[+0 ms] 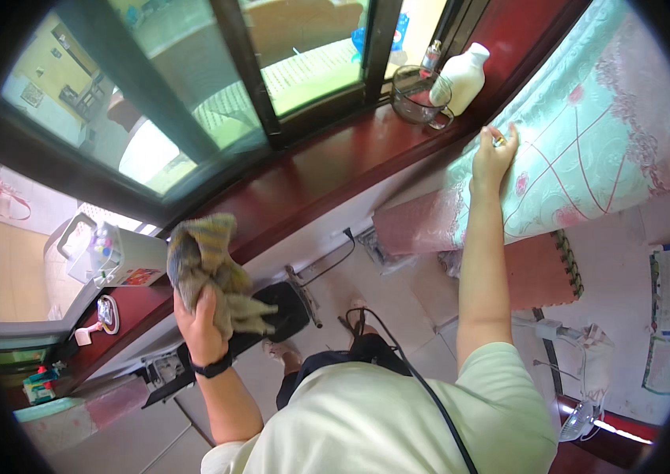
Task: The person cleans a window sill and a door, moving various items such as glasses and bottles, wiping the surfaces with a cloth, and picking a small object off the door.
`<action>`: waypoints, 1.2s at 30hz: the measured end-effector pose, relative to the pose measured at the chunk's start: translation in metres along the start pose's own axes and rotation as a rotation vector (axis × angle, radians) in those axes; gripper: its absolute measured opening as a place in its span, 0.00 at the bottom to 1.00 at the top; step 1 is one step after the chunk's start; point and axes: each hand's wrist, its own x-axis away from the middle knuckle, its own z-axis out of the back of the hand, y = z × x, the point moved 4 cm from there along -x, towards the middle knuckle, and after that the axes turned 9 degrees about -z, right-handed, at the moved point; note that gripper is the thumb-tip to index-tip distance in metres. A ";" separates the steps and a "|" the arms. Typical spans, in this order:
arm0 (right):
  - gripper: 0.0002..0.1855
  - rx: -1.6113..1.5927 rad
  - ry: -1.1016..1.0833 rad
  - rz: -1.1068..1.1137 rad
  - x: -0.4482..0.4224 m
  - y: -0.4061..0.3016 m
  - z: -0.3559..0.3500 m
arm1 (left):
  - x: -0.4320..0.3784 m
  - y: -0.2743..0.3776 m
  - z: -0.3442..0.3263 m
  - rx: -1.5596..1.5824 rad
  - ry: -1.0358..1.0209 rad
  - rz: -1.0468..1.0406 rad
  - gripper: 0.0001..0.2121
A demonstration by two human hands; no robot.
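My left hand (201, 323), with a black band on its wrist, grips a bunched grey and yellow striped cloth (207, 260). The cloth hangs over the front edge of the dark red windowsill (323, 166). Reaching forward on the right, my right hand (495, 157) lies against a mint-green and pink patterned curtain (560, 160), thumb and finger apart. Something small and gold-coloured shows at its fingers, perhaps a ring. Just beyond that hand, a clear glass mug (415, 98) and a white plastic bottle (465, 77) stand on the sill.
A white handled container (139, 258) stands on the sill left of the cloth, near a pink-handled item (89, 333). Dark-framed sliding window panes (311, 59) rise behind the sill. Below are a plug with cord (348, 234), a red foam mat (539, 272) and a fan (578, 420).
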 end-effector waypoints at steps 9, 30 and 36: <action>0.16 -0.135 -0.635 -0.308 -0.013 0.033 -0.060 | -0.054 -0.051 -0.120 -1.383 -0.460 -0.530 0.23; 0.16 -0.199 -0.561 -0.435 0.012 0.007 0.087 | -0.089 -0.134 -0.388 -1.554 -0.842 -0.452 0.40; 0.14 -0.290 -0.562 -0.439 0.035 -0.020 0.029 | -0.088 -0.130 -0.349 -1.300 -1.159 -0.787 0.20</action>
